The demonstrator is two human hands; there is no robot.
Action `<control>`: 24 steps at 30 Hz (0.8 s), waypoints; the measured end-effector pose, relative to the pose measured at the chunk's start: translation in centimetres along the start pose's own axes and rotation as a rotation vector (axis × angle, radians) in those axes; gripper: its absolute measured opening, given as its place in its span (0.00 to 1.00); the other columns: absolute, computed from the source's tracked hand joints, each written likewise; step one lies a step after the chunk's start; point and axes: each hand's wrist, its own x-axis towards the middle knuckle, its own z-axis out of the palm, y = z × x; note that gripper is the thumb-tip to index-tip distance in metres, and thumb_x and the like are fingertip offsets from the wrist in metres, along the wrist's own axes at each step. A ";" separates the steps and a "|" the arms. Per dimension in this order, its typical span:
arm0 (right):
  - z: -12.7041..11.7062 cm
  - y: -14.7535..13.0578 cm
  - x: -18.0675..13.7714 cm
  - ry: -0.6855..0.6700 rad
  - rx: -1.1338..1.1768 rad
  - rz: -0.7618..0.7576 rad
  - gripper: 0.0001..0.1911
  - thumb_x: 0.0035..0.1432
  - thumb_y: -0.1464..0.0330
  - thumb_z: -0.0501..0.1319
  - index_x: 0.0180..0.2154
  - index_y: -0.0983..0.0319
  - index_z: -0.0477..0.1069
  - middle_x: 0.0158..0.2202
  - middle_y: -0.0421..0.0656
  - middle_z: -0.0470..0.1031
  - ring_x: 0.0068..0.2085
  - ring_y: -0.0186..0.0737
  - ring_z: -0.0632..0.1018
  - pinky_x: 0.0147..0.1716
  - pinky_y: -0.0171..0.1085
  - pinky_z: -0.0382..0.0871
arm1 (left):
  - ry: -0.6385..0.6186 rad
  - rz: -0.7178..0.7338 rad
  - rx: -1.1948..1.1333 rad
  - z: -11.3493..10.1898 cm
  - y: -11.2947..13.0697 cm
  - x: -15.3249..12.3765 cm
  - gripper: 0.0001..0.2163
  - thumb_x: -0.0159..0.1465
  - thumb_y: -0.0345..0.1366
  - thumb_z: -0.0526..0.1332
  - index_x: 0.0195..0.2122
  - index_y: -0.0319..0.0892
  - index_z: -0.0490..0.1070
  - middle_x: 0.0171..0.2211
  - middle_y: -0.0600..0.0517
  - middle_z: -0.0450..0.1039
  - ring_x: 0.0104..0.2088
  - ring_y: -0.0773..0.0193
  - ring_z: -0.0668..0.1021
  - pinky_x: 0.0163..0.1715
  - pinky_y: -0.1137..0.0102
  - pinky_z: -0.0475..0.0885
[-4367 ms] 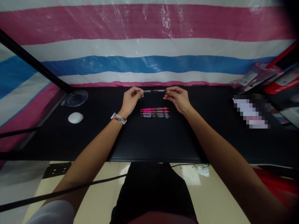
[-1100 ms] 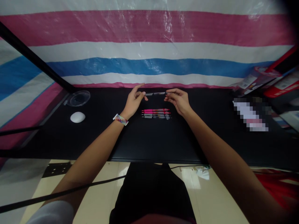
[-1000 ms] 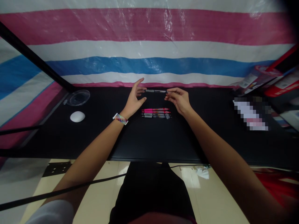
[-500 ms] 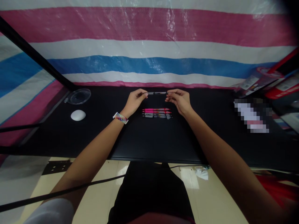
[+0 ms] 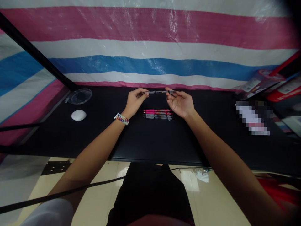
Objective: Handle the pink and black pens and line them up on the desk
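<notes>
I hold a thin dark pen (image 5: 158, 92) level above the black table (image 5: 145, 138), near its far edge. My left hand (image 5: 135, 100) pinches the pen's left end with closed fingers; a colourful band sits on that wrist. My right hand (image 5: 180, 102) is turned palm up, and its fingertips hold the pen's right end. Just below the hands, several pens (image 5: 157, 114) lie side by side on the table, two pink ones and grey ones.
A white oval object (image 5: 78, 115) and a clear round lid (image 5: 79, 96) lie at the far left. Boxes and packages (image 5: 261, 81) crowd the right side. A striped pink, white and blue sheet (image 5: 150, 47) closes the back. A black cable (image 5: 58, 194) runs below the table.
One second ago my left hand was open beside the pen; it has closed on the left end. My right hand has turned palm up.
</notes>
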 end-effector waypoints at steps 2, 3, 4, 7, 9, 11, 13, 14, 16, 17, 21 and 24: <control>0.1 0.2 0.1 0.008 0.011 -0.004 0.20 0.61 0.59 0.62 0.51 0.61 0.80 0.43 0.49 0.85 0.49 0.49 0.86 0.54 0.48 0.85 | 0.008 0.002 -0.001 0.0 -0.1 0.0 0.04 0.68 0.37 0.71 0.42 0.44 0.84 0.36 0.50 0.85 0.38 0.61 0.84 0.45 0.63 0.79; 0.2 0.4 0.2 0.021 0.025 -0.001 0.19 0.61 0.60 0.62 0.50 0.60 0.80 0.41 0.48 0.85 0.49 0.48 0.86 0.54 0.48 0.85 | 0.009 0.002 0.000 0.0 -0.1 0.0 0.05 0.68 0.38 0.71 0.42 0.44 0.84 0.36 0.50 0.85 0.38 0.60 0.84 0.45 0.64 0.79; 0.2 0.6 0.4 0.036 0.040 0.002 0.18 0.61 0.61 0.63 0.49 0.60 0.80 0.39 0.47 0.85 0.48 0.48 0.86 0.54 0.48 0.85 | 0.009 0.003 0.000 0.0 -0.1 0.0 0.05 0.68 0.38 0.71 0.42 0.44 0.84 0.36 0.50 0.85 0.38 0.60 0.85 0.45 0.64 0.79; 0.2 0.9 0.6 0.071 0.070 -0.001 0.15 0.59 0.63 0.65 0.47 0.58 0.79 0.36 0.44 0.83 0.45 0.46 0.86 0.56 0.48 0.85 | 0.010 0.015 -0.003 0.0 -0.1 0.0 0.08 0.68 0.41 0.72 0.42 0.43 0.84 0.36 0.49 0.85 0.39 0.60 0.85 0.45 0.64 0.80; 0.1 0.9 0.6 0.060 0.073 -0.009 0.15 0.60 0.63 0.65 0.48 0.58 0.79 0.37 0.45 0.84 0.47 0.45 0.86 0.58 0.48 0.84 | 0.017 0.027 -0.008 0.1 -0.1 0.0 0.08 0.68 0.42 0.72 0.42 0.44 0.84 0.36 0.49 0.85 0.38 0.60 0.85 0.45 0.63 0.80; 0.1 0.9 0.5 0.043 0.075 -0.020 0.16 0.62 0.61 0.64 0.49 0.59 0.79 0.40 0.46 0.84 0.49 0.46 0.86 0.59 0.48 0.84 | 0.021 0.026 -0.007 0.1 0.0 0.0 0.08 0.67 0.42 0.73 0.41 0.44 0.84 0.36 0.49 0.85 0.38 0.60 0.85 0.45 0.63 0.80; 0.1 0.9 0.5 0.043 0.071 -0.029 0.17 0.62 0.60 0.63 0.49 0.59 0.80 0.41 0.47 0.85 0.51 0.48 0.86 0.59 0.49 0.84 | 0.019 0.013 -0.001 0.2 0.1 -0.1 0.08 0.67 0.42 0.73 0.41 0.44 0.84 0.36 0.49 0.85 0.38 0.60 0.84 0.45 0.63 0.80; 0.0 0.9 0.5 0.050 0.068 -0.031 0.17 0.61 0.60 0.64 0.49 0.59 0.80 0.41 0.47 0.85 0.51 0.48 0.86 0.59 0.49 0.84 | 0.015 0.008 0.001 0.2 0.1 -0.1 0.08 0.67 0.42 0.72 0.41 0.45 0.84 0.36 0.49 0.85 0.38 0.60 0.84 0.45 0.63 0.80; 0.0 1.0 0.6 0.074 0.055 -0.031 0.16 0.60 0.60 0.65 0.48 0.58 0.79 0.40 0.46 0.85 0.51 0.47 0.86 0.59 0.48 0.83 | 0.011 0.011 -0.004 0.2 0.2 -0.1 0.07 0.67 0.41 0.72 0.41 0.45 0.84 0.37 0.49 0.86 0.39 0.60 0.84 0.45 0.63 0.80; 0.0 1.0 0.7 0.085 0.043 -0.031 0.15 0.59 0.61 0.65 0.47 0.58 0.79 0.40 0.46 0.84 0.51 0.47 0.86 0.60 0.47 0.83 | 0.010 0.017 -0.009 0.3 0.2 -0.1 0.07 0.67 0.41 0.72 0.41 0.45 0.84 0.37 0.49 0.86 0.39 0.60 0.84 0.45 0.63 0.80; 0.0 0.8 0.6 0.085 -0.038 -0.043 0.17 0.61 0.57 0.64 0.48 0.58 0.79 0.44 0.48 0.85 0.58 0.50 0.84 0.62 0.50 0.82 | 0.024 0.019 -0.011 0.2 0.1 0.0 0.06 0.66 0.40 0.72 0.41 0.45 0.84 0.36 0.49 0.85 0.38 0.59 0.84 0.44 0.62 0.80; 0.1 0.7 0.3 0.056 -0.034 -0.068 0.20 0.64 0.55 0.63 0.50 0.58 0.79 0.48 0.49 0.85 0.62 0.53 0.82 0.63 0.52 0.81 | 0.036 0.022 -0.003 0.2 0.2 0.0 0.06 0.66 0.41 0.72 0.40 0.45 0.84 0.35 0.50 0.85 0.37 0.60 0.83 0.43 0.63 0.80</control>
